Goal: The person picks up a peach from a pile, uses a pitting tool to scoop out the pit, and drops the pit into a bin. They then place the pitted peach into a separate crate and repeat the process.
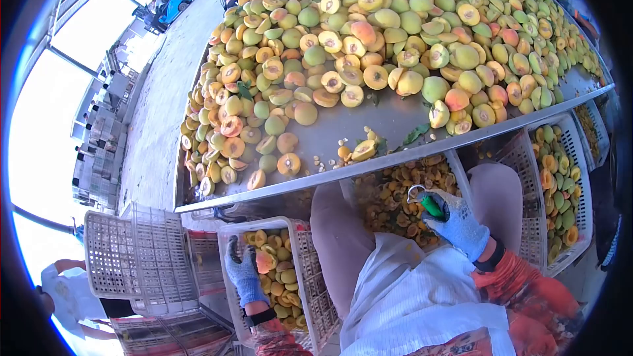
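My left hand (244,271), in a blue-grey work glove, hangs over the left edge of a white plastic crate (295,240) of halved peaches. Its thumb and fingers are apart, and a reddish peach half (265,262) lies beside the thumb. My right hand (461,224), gloved too, is closed around the green handle of a pitting tool (432,206) with a metal loop at its end. Beneath that tool, between my knees, a container holds many brown-yellow scraps (402,191), apparently cut-out pits.
A metal table (356,122) with a raised rim carries a big heap of halved peaches (395,39). Another crate (583,204) of halves stands at right. Stacked crates (125,257) are at left. People are at the table's far end and lower left; a blue forklift (173,8) stands behind.
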Action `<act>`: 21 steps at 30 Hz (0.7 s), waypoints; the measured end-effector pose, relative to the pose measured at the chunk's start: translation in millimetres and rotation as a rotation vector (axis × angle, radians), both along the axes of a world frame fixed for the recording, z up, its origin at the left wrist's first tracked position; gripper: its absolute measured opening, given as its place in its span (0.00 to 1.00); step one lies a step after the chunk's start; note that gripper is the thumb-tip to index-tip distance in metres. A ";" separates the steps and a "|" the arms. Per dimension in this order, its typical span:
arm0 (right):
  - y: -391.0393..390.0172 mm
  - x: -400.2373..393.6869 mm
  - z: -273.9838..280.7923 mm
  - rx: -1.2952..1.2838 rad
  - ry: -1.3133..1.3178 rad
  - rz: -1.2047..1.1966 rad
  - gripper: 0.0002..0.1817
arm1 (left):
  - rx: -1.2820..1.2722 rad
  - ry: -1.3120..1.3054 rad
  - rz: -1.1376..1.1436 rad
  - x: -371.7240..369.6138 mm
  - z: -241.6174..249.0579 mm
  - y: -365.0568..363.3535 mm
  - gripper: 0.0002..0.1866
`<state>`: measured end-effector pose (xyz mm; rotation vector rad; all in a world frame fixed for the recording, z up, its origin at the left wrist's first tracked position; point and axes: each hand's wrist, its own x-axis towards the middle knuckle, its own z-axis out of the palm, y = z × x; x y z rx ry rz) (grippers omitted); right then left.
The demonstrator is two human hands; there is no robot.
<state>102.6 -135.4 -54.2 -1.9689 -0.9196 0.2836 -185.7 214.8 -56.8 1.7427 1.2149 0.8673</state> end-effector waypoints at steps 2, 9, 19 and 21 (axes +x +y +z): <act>7.9 1.9 -1.0 -0.005 0.113 0.011 0.23 | 0.021 -0.008 0.017 19.9 14.1 10.2 0.21; 15.7 -0.4 0.4 -0.063 0.217 -0.064 0.25 | 0.316 1.031 -0.216 217.2 26.5 25.8 0.24; 8.3 -5.8 3.8 -0.167 -0.049 -0.002 0.28 | -0.383 -0.331 -0.328 205.8 40.1 -49.7 0.23; 18.8 -10.0 21.0 -0.061 -0.024 0.039 0.26 | -1.034 -0.939 -0.217 191.6 33.4 -71.0 0.24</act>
